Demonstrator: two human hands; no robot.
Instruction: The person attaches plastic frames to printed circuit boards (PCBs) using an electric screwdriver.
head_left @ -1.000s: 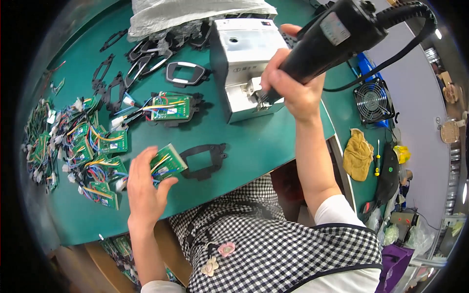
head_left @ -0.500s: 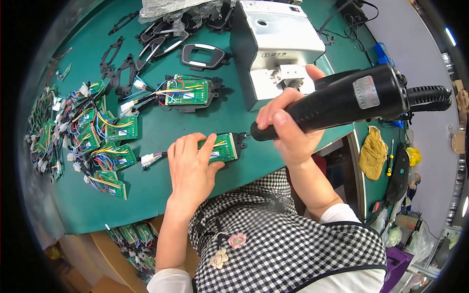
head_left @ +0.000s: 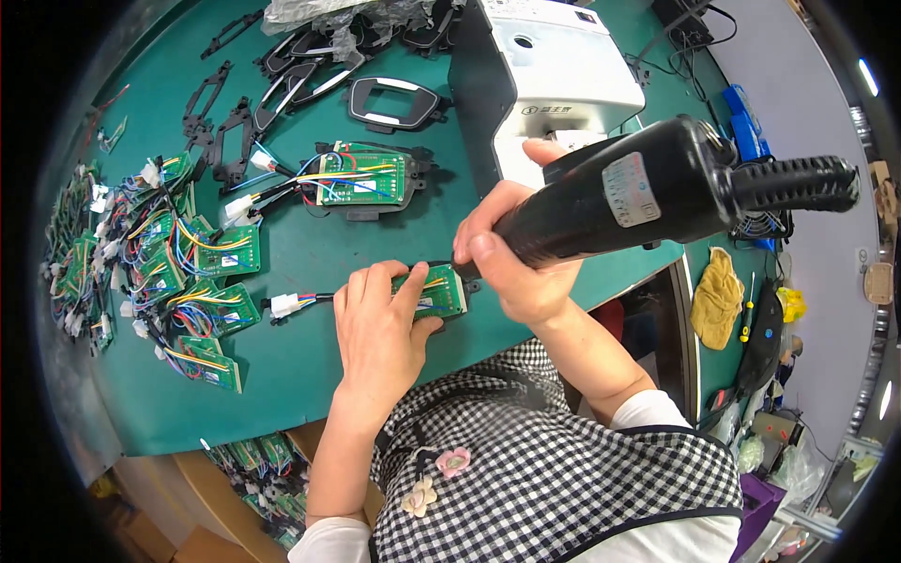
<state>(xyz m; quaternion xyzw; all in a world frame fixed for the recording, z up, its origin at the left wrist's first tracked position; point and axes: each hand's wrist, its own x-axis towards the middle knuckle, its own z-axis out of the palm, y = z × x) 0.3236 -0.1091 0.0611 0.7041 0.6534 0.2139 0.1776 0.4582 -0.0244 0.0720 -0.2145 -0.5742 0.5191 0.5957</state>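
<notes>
My right hand (head_left: pixel 521 258) is wrapped round a thick black electric screwdriver (head_left: pixel 587 211) with a coiled cord. Its nose points down at the right end of a green circuit board (head_left: pixel 446 291), by a black plastic bracket there; the bit itself is hidden. My left hand (head_left: pixel 380 324) grips that board from the left, thumb on the near edge and fingers over the top. From its left side a cable with a white connector (head_left: pixel 284 305) sticks out. Beyond it lies a second wired board (head_left: pixel 366 178) seated in a black frame.
Several wired green boards (head_left: pixel 221 314) are heaped at the left. Black oval frames (head_left: pixel 392 83) and thin black brackets (head_left: pixel 230 141) lie at the back. A white and black screw feeder (head_left: pixel 554 70) stands behind my right hand. At right are a tan glove (head_left: pixel 718 300) and a yellow-handled screwdriver (head_left: pixel 746 324).
The electric screwdriver has moved left and down, so its nose now meets the bracket end of the board. My left hand and the board have shifted slightly right.
</notes>
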